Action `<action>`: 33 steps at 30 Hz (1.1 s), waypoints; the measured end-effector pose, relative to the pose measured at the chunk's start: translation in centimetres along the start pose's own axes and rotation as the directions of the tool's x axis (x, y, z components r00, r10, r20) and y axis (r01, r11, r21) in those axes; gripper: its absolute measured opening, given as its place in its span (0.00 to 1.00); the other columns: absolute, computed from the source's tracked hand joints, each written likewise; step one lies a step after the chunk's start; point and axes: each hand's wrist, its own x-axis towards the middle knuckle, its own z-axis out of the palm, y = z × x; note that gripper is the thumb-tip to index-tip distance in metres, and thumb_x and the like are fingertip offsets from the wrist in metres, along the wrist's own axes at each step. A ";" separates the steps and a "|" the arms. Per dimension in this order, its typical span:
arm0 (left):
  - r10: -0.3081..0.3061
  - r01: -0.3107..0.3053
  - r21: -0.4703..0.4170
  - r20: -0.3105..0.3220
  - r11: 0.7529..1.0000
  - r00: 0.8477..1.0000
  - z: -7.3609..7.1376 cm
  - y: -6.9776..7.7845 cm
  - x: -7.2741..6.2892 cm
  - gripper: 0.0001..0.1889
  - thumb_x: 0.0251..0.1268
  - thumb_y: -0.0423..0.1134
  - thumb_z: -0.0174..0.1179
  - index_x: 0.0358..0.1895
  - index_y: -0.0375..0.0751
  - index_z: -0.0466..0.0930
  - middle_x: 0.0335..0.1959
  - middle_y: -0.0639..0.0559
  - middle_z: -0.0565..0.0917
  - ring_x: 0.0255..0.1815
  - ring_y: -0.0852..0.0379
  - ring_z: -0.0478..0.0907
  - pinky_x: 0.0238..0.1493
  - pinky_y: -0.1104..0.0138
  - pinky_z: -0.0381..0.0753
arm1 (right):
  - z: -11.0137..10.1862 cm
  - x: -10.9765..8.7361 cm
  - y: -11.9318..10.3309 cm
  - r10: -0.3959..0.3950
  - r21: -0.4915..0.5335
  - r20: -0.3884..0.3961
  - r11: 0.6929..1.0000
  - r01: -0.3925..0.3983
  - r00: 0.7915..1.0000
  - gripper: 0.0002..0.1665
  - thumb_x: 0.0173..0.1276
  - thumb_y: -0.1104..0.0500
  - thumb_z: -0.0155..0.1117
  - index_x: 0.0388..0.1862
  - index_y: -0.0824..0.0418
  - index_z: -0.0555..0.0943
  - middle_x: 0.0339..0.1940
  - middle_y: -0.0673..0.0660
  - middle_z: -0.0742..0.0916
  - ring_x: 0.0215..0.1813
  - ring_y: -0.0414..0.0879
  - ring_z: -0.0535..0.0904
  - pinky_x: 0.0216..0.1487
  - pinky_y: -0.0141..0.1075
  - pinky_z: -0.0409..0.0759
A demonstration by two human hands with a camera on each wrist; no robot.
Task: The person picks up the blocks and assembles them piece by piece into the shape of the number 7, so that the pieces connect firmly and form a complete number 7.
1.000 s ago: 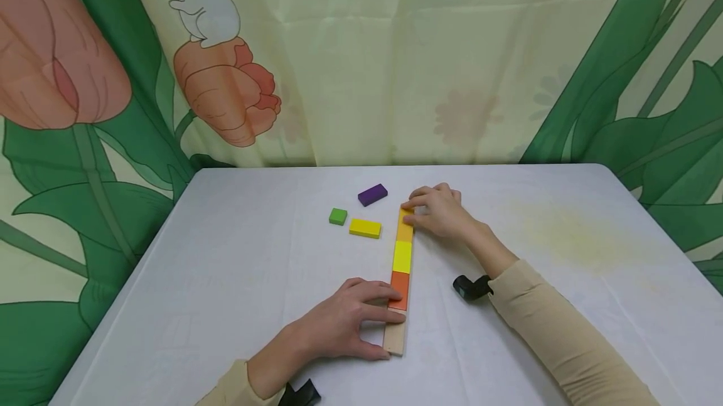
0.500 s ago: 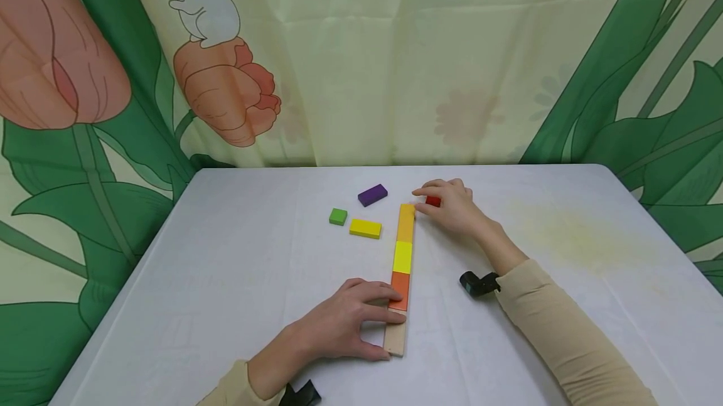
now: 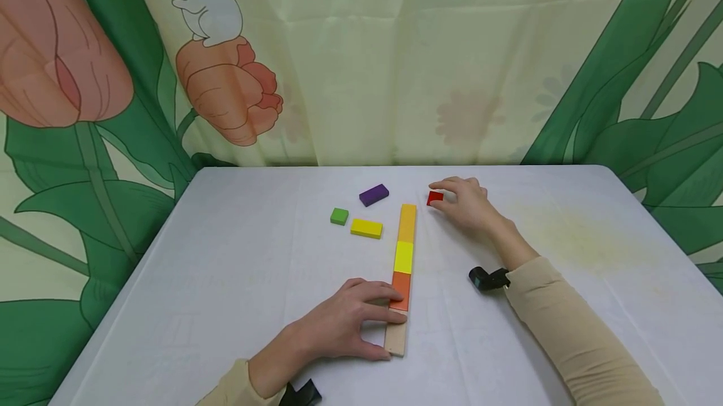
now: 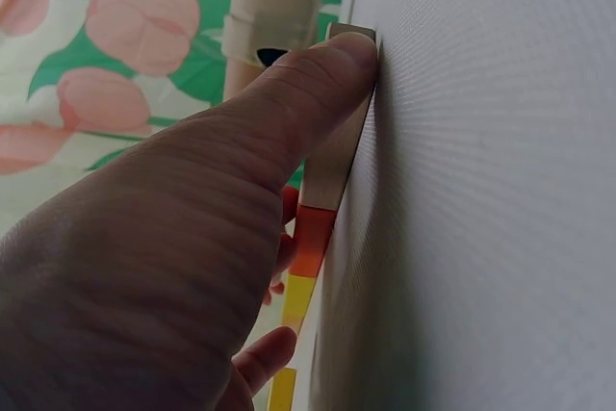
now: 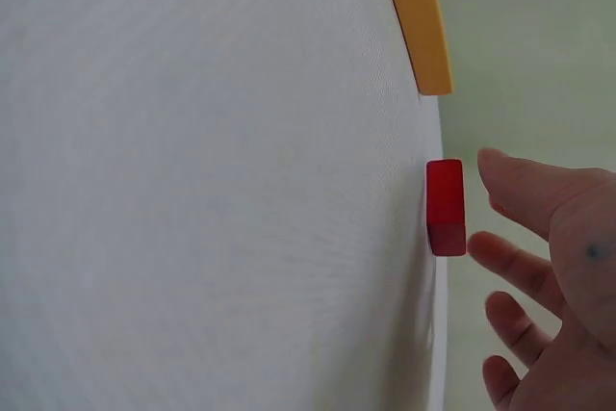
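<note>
A row of end-to-end blocks runs away from me: a plain wood block (image 3: 396, 339), an orange block (image 3: 400, 290), a yellow square block (image 3: 403, 258) and a long amber block (image 3: 407, 223). My left hand (image 3: 353, 321) rests on the near end. Its extended fingers lie over the orange and wood blocks, with the thumb at the wood block's near corner. Right of the row's far end, my right hand (image 3: 469, 205) is around a small red block (image 5: 446, 207). In the right wrist view, thumb and fingertips stand apart from it.
Left of the row lie a purple block (image 3: 374, 195), a green block (image 3: 339, 216) and a long yellow block (image 3: 366, 228). They rest on a white-covered table (image 3: 226, 280). A patterned curtain (image 3: 361, 80) hangs behind the table's back edge.
My right hand has moved right, away from the row's far end. The red block, first hidden, shows beside the row and has shifted slightly right. My left hand stays put.
</note>
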 end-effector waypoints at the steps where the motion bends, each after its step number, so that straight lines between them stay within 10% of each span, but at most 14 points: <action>1: 0.002 -0.002 0.002 -0.001 1.000 1.000 0.0 0.0 0.0 0.27 0.56 0.57 0.74 0.60 0.57 0.85 0.66 0.60 0.76 0.70 0.63 0.66 0.67 0.59 0.66 | -0.1 0.0 0.1 0.005 0.003 0.002 1.000 -0.005 1.000 0.26 0.72 0.54 0.66 0.66 0.60 0.79 0.66 0.63 0.78 0.64 0.67 0.62 0.59 0.60 0.54; 33: 0.000 0.000 -0.002 0.002 1.000 1.000 0.1 -0.2 0.0 0.27 0.57 0.58 0.73 0.60 0.58 0.85 0.66 0.61 0.75 0.70 0.63 0.65 0.67 0.60 0.65 | 0.7 2.6 -0.5 0.019 0.002 0.053 1.000 -0.019 0.998 0.21 0.72 0.56 0.67 0.59 0.63 0.83 0.53 0.60 0.85 0.61 0.62 0.65 0.59 0.60 0.56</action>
